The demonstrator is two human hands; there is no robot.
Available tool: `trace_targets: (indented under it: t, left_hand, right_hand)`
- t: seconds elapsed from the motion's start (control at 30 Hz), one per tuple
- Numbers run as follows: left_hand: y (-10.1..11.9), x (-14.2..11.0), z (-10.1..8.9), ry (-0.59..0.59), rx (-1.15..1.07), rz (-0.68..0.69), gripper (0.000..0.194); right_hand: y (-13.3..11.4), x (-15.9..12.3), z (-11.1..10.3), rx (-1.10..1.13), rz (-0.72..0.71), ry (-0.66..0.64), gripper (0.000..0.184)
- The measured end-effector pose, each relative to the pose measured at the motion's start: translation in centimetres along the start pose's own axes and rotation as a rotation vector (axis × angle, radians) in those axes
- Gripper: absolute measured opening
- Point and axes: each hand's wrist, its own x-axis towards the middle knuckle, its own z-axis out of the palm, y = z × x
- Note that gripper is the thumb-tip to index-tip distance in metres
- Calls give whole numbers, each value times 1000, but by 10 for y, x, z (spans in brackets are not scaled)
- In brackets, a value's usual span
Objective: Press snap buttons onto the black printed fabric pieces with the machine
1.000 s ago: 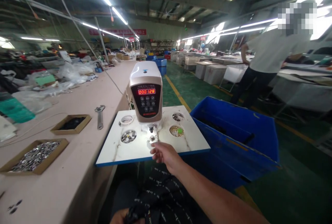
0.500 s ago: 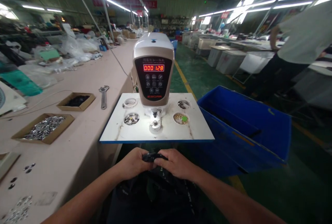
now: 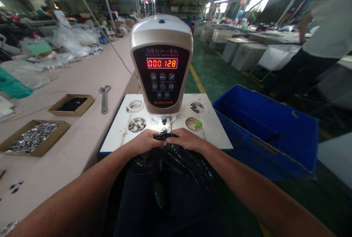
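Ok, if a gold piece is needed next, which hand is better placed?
Right, probably: the right hand is nearer the gold pieces than the left hand. Both grip the dark fabric, so the left could likely hold it alone.

The soft cloth garment is black, with small white lettering in rows. The boxy machine with rounded top is pale metallic, its front panel black, its digits red. The flat square board is white with blue edge. The deep plastic bin is blue. The long flat counter is pinkish beige.
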Motion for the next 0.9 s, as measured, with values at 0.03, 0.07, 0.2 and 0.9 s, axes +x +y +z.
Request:
trace_targets:
  t: [0.03,0.07,0.2,0.9]
  left_hand:
    - [-1,4,-2,2,-8,-5,35]
    - [-2,8,-4,3,-18,-12,36]
    - [0,15,-10,-9,-58,-34,35]
    - [11,43,-22,56,-141,-137,40]
  right_hand:
    - [1,5,-3,-27,0,9,39]
    - [2,9,-6,-56,2,21,39]
    - [5,23,-13,-112,-11,26,36]
    - [7,52,-36,-119,3,42,27]
